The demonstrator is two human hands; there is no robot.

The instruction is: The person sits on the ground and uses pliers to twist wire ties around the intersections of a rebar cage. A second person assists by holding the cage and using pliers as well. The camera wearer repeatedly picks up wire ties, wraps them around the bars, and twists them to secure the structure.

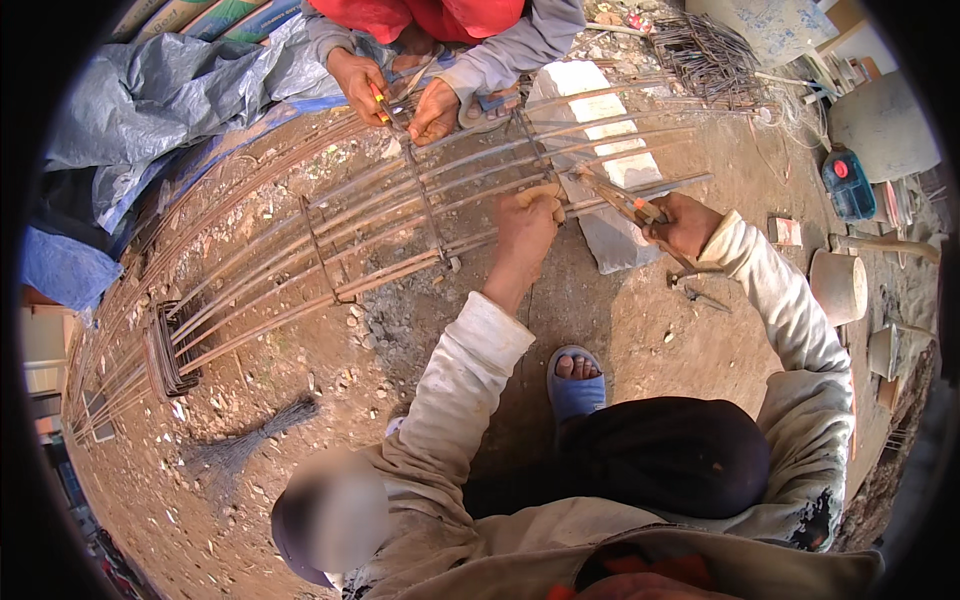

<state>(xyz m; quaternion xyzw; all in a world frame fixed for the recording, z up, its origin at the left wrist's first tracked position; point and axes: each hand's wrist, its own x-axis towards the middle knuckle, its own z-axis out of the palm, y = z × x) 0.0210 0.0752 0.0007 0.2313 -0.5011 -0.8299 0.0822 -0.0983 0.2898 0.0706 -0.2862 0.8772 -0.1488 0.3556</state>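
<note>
A long cage of rusty steel bars [400, 205] lies across the ground in front of me, with square stirrups [425, 205] around the bars. My left hand [526, 225] is closed on a steel bar at the near side of the cage; its fingertips are partly hidden. To its right, my right hand [685, 226] grips a pair of pincers [622, 199] by the orange handles. The pincers' jaws point left to the bars, close to my left hand. Across the cage, a co-worker's hands [395, 105] hold yellow-and-red-handled pliers [379, 103] at the far bars.
A pale block [597, 115] props the cage. More stirrups [172, 350] are bunched at its left end; a wire bundle [255, 435] lies nearer. A hammer [697, 285], a bucket [838, 287] and a blue jug [847, 185] are right. A grey tarp [180, 95] covers the far left.
</note>
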